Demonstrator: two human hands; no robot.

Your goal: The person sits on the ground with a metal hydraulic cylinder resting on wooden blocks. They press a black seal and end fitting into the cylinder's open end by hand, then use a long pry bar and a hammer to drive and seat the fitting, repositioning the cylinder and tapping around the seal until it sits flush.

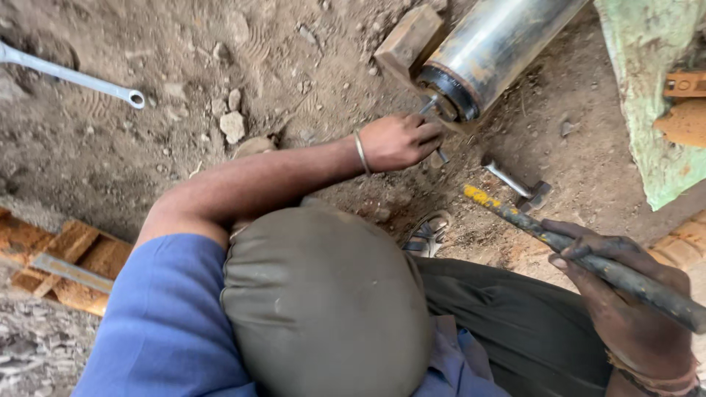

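Low at the right, the right hand [618, 294] is wrapped tight around a long dark steel rod with a yellow-painted tip [544, 234], which slants up-left over the dirt ground [184, 147]; left hand not seen. Rod looks heavy, stiff and probably greasy-slick, best gripped on the dark mid-shaft. Room is tight ahead: small steel hammer [518, 184] near the tip, co-worker's hand [397, 141] at the big dark metal cylinder [493, 48]; open dirt lies further left.

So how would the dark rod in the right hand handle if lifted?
The rod looks straight and metallic, so it is likely stiff and fairly heavy for its thickness. Its grimy surface and the greasy-looking right hand suggest it could slip.
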